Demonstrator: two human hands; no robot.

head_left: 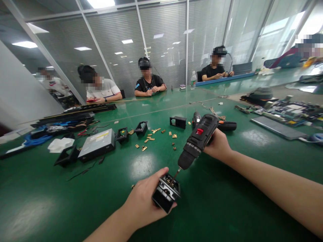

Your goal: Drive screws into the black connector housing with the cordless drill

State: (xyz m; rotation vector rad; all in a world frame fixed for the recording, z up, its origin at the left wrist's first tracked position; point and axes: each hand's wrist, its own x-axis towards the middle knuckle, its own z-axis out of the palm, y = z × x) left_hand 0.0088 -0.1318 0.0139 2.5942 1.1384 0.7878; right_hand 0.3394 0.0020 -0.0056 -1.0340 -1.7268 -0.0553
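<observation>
A black cordless drill [199, 137] is in my right hand [219, 145], its nose slanting down to the left. The long bit [176, 175] reaches into a small black plastic housing [165, 198]. My left hand [144, 198] wraps round that housing from the left and tilts its open side up; brass-coloured parts show inside, though I cannot tell whether the bit touches one. Beyond my hands lie several small brass plates [148, 138] and a few small brass pieces [174, 144]. Several similar black housings [178, 122] stand past them.
A silver disc drive [97, 145] and a crumpled white tissue [60, 144] lie to the left. On the right are a phone [277, 127] and circuit boards [295, 109]. Another black tool [196, 119] is partly hidden behind the drill. Several people sit across the green table [83, 201].
</observation>
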